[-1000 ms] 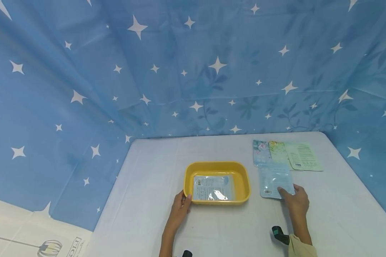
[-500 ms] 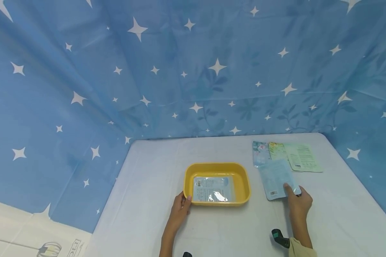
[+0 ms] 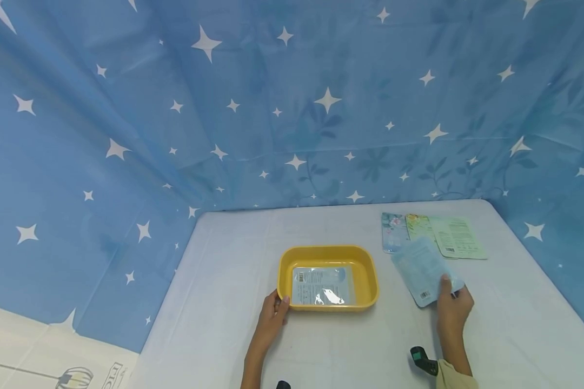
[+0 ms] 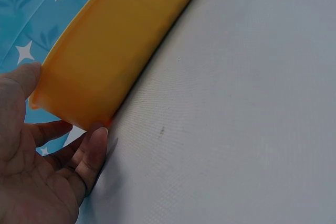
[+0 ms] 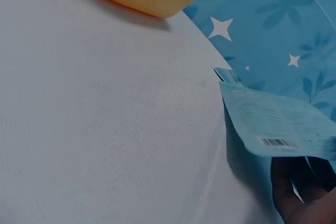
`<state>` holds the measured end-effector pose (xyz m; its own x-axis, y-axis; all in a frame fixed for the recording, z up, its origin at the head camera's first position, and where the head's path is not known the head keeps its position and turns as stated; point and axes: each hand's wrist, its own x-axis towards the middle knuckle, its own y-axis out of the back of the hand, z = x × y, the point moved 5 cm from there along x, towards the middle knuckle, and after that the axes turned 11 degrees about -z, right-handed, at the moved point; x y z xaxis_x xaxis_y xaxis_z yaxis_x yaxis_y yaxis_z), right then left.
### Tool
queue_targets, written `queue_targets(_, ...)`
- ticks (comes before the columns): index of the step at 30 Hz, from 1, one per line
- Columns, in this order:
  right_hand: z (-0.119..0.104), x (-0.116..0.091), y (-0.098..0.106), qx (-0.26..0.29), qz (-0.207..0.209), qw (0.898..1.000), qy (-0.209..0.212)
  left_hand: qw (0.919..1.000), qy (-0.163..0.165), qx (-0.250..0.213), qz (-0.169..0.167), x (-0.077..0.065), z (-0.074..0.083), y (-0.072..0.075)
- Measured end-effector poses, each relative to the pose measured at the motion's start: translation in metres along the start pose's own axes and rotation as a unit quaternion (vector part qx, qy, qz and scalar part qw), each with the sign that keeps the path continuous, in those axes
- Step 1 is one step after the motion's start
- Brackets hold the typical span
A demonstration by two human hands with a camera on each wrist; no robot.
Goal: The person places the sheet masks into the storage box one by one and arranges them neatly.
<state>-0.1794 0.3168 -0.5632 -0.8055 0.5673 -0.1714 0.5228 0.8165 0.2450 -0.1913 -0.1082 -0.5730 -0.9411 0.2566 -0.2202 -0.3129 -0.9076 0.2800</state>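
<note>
My left hand [image 3: 271, 314] grips the near left corner of a yellow plastic tray [image 3: 328, 309]. In the left wrist view its thumb [image 4: 27, 77] lies at the rim and its fingers are at the lower edge of the tray wall [image 4: 100, 61]. Inside the tray lies a pale blue printed sachet [image 3: 321, 284]. My right hand [image 3: 453, 310] pinches the near right corner of another light blue sachet [image 3: 424, 267], thumb on top. In the right wrist view this sachet [image 5: 278, 121] is tilted up off the table, barcode showing, with fingers underneath.
Several flat sachets lie behind the right hand at the table's back right: a blue floral one [image 3: 394, 233], a yellow-green one [image 3: 419, 227] and a light green one [image 3: 459, 237]. A white cloth covers the table [image 3: 233, 243]. A blue star-patterned curtain [image 3: 272, 108] hangs behind it.
My right hand has shifted slightly right, turning the light blue sachet so its near end swings to the right and lifts. The left hand and tray have stayed put.
</note>
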Motion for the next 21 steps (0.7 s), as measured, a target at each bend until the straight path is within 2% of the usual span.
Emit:
queue_targets(9,0.0057,0.0026,-0.0036,-0.013,-0.054,0.998,-0.027,0.9998,0.015,0.011,0.001,0.0009,-0.0015,-0.0006)
queue_targets(21,0.0097,0.0023,-0.0004,-0.012,-0.024,0.999,-0.037,0.9998,0.017,0.003,0.006,0.0009,-0.0001,0.0004)
